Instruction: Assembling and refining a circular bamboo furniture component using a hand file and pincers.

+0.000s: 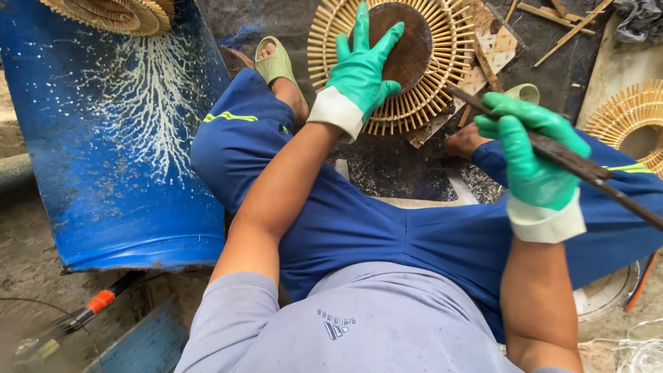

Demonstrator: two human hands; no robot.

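A grey shirt (359, 324) with a small white emblem on the chest filled the foreground, above blue trousers (387, 228) striped in yellow-green. The right hand (535, 162), in a green rubber glove with a white cuff, was closed around a dark, grimy stick-like tool (573, 162) whose tip pointed toward the round bamboo frame (394, 65). The left hand (359, 72), gloved alike, lay flat with fingers spread on that frame's dark disc centre (407, 38), pressing it to the ground rather than gripping it. The frame, a ring of pale radiating slats, sat between the person's feet in green sandals (275, 62). The work appeared to be at the stage of steadying the piece before the tool was applied; the next move would seem to call for a firm hold on the disc and a careful aim at the slats. Left of the frame lay a curved blue plastic sheet (103, 138) streaked with white splashes; right of it sat another slatted ring (632, 114), with loose bamboo strips (566, 24) beyond. No labels or signs were legible elsewhere.
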